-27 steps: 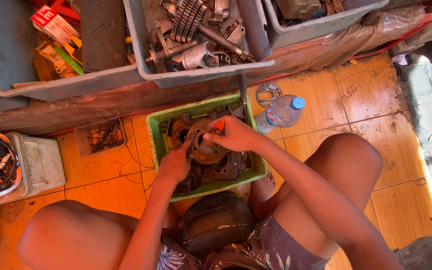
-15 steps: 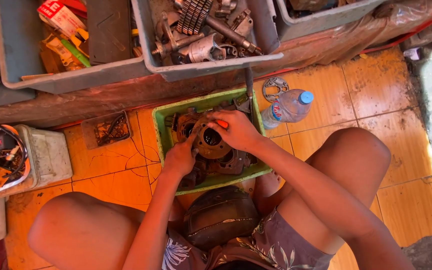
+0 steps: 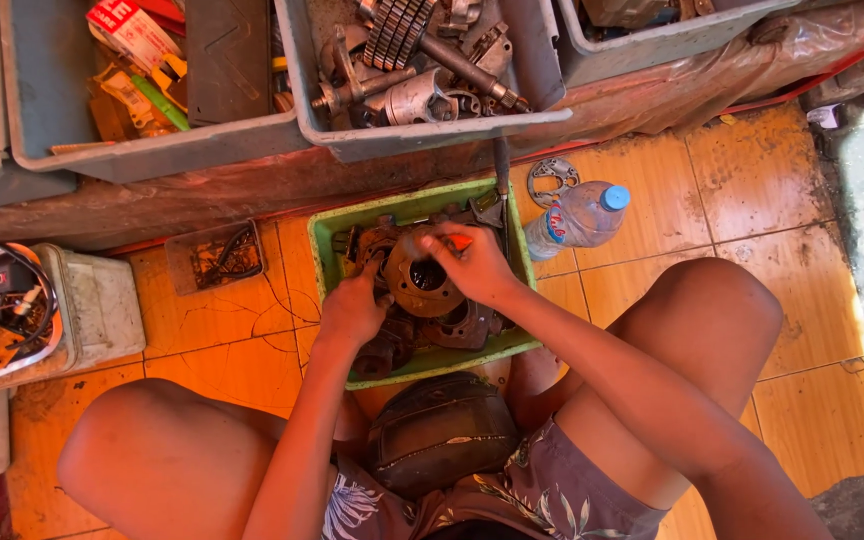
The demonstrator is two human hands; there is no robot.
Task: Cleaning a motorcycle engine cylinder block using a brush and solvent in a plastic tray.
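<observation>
A green plastic tray point(image 3: 324, 232) sits on the orange tiled floor between my knees, full of greasy metal engine parts. On top lies a round, rusty-brown metal part point(image 3: 422, 285) with a dark hole in its middle. My left hand point(image 3: 352, 310) grips this part's left edge. My right hand point(image 3: 472, 262) rests on its upper right edge, fingers curled around a small orange-tipped thing point(image 3: 458, 241). What that thing is cannot be made out.
Grey bins along the top hold gears, shafts point(image 3: 422, 60) and boxes point(image 3: 132, 40). A clear plastic bottle point(image 3: 577, 218) with a blue cap lies right of the tray, beside a flat gasket point(image 3: 550, 178). A white tub of wires point(image 3: 12, 310) stands at the left. A dark pouch point(image 3: 437, 430) rests in my lap.
Both hands stay on the round part in the tray; my right hand has shifted slightly over its top edge. The view has drifted a little.
</observation>
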